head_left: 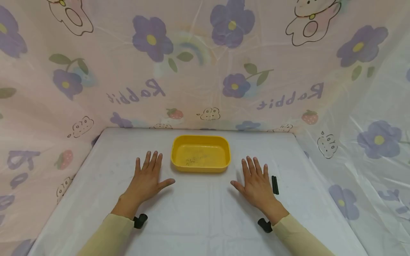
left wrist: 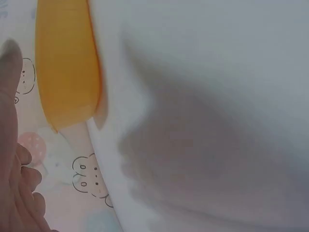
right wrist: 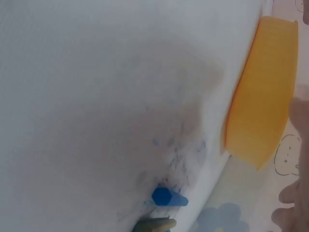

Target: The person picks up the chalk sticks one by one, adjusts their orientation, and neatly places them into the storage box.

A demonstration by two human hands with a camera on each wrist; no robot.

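We're holding our left hand (head_left: 146,183) and right hand (head_left: 257,186) palms down, fingers straight, gripping nothing. Two sticks (head_left: 273,185) are lying just right of the right hand, clearly the nearer one, long axes running front-to-back, far ends leaning slightly left. Past the thumbs, between both hands, the tray (head_left: 201,169) is sitting long axis left-right.

One tray (head_left: 201,169) on one counter (head_left: 205,220). Two hands' grips: one left grip (head_left: 146,183) to the tray's left, one right grip (head_left: 257,186) to its right. Two sticks (head_left: 273,185) farther right of it; two sleeves (head_left: 109,234) and two black wrist pieces (head_left: 140,221) in front.
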